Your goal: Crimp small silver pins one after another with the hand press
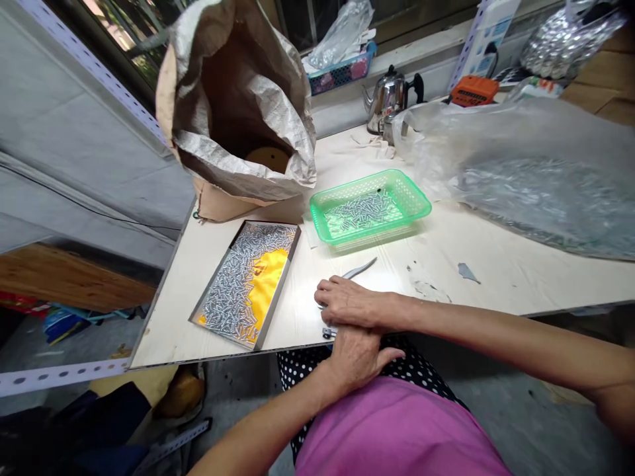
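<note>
My right hand (347,301) lies palm down at the table's front edge, its fingers bent and pressed together on the white tabletop (496,264). It rests across my left hand (354,357), whose fingers are hidden under it; only the thumb sticks out. Metal tweezers (361,268) lie on the table just behind my right hand, touching its far side. A small dark metal piece (327,332) shows at the table edge beside my left hand. A steel tray (278,291) with a yellow lining and many small silver parts sits to the left of both hands.
A green plastic basket (419,206) of silver parts stands behind the hands. A large open paper sack (238,112) is at the back left. A big clear plastic bag (536,172) of parts covers the right. A kettle (389,99) and blue basket (342,73) are farther back.
</note>
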Tool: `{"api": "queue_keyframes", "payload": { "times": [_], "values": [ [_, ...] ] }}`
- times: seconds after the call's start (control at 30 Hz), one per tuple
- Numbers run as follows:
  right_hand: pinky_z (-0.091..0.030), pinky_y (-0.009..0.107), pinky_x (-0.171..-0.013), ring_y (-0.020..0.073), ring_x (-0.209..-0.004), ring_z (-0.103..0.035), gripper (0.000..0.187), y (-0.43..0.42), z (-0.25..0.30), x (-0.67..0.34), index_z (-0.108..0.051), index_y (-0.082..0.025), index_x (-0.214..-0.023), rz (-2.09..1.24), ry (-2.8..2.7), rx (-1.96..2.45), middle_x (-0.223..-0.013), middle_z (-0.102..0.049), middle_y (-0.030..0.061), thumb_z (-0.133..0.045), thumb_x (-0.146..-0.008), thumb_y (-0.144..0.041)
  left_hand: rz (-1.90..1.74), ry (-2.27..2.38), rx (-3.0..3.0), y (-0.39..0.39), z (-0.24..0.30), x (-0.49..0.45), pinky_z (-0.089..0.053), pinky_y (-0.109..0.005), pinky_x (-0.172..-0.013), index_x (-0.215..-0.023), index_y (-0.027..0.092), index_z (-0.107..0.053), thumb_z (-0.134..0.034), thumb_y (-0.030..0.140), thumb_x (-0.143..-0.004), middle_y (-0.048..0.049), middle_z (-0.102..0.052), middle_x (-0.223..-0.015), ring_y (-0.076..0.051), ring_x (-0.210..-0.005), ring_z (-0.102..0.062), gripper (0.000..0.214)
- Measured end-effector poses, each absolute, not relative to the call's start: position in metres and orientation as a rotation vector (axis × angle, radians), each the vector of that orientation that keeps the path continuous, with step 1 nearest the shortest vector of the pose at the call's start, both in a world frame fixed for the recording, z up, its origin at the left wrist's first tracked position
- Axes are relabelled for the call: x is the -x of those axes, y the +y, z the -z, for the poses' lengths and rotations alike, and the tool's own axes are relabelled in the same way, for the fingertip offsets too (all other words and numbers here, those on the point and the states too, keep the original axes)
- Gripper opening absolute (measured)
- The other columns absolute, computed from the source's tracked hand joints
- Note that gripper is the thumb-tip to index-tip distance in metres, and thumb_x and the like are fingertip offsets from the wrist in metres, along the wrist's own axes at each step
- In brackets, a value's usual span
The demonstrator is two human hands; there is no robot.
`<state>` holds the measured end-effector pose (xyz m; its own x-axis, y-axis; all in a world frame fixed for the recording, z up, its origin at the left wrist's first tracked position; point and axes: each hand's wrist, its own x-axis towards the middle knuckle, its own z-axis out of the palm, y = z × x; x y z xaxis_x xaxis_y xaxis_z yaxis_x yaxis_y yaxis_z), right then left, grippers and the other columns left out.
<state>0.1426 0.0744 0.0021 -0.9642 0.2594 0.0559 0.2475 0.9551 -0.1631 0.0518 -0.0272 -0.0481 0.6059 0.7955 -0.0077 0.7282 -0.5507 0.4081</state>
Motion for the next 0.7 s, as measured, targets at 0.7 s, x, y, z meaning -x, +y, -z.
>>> {"api": "queue_keyframes", "payload": {
  "times": [0.7],
  "values": [
    [-0.047,0.035,-0.074,0.0217,-0.081,-0.061,0.025,0.162,-0.085,-0.215,-0.059,-0.016,-0.116,0.117,-2.15,1.042,-0.102,-0.063,0.0103,-0.05,-0.095,-0.026,-0.274,2.169,-2.551,0.072,-0.02,0.102,-0.046,-0.036,-0.077,-0.104,0.018,-0.069,-0.046,0.018,-0.096,-0.0103,-0.064,-0.099,-0.024,-0.092,-0.052,0.024]
  ]
}}
